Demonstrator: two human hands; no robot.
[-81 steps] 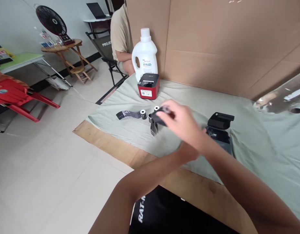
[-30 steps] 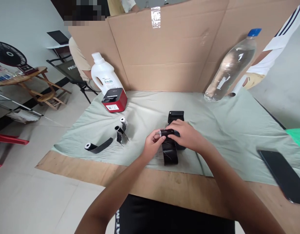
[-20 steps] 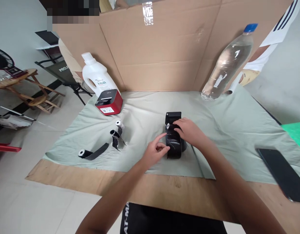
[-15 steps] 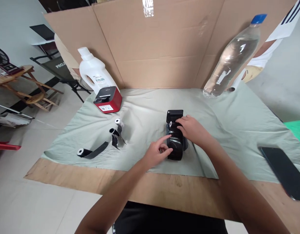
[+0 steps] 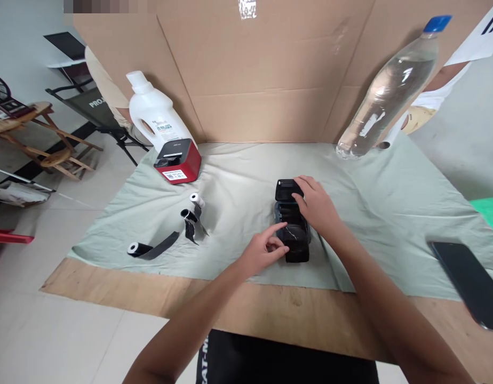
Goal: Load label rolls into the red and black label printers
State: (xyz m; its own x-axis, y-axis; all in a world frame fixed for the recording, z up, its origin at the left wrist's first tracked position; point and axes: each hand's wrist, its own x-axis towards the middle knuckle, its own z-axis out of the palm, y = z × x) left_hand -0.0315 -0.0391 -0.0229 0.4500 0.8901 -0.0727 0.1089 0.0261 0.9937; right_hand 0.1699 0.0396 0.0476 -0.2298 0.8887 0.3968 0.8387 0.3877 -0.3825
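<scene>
A small black printer-like device [image 5: 277, 216] lies on the cloth, its hinged lid [image 5: 286, 190] tipped back. Glossy black ribbon film [image 5: 297, 244] drapes over its near part. My left hand [image 5: 266, 250] is at the film's left edge; its index finger is stretched out and its thumb is apart from it, both touching, the other fingers curled. My right hand [image 5: 316, 200] is closed on the lid's right edge, fingers over the top and thumb lower down. Inside the body, a dark roll-like shape [image 5: 290, 214] shows, partly in shadow. To the left lie black ribbon rolls [image 5: 138, 249] with loose tails.
A red and black box-shaped device [image 5: 178, 162] stands before a white jug [image 5: 156, 114]. A tall water bottle [image 5: 390, 90] leans at the back right by a cardboard screen [image 5: 262, 64]. A phone [image 5: 468, 282] lies at right. People's arms show behind the screen.
My right hand has moved from the ribbon roll up to the lid's edge. The film and device have shifted slightly right, and the roll's white core no longer shows. My left hand followed rightward.
</scene>
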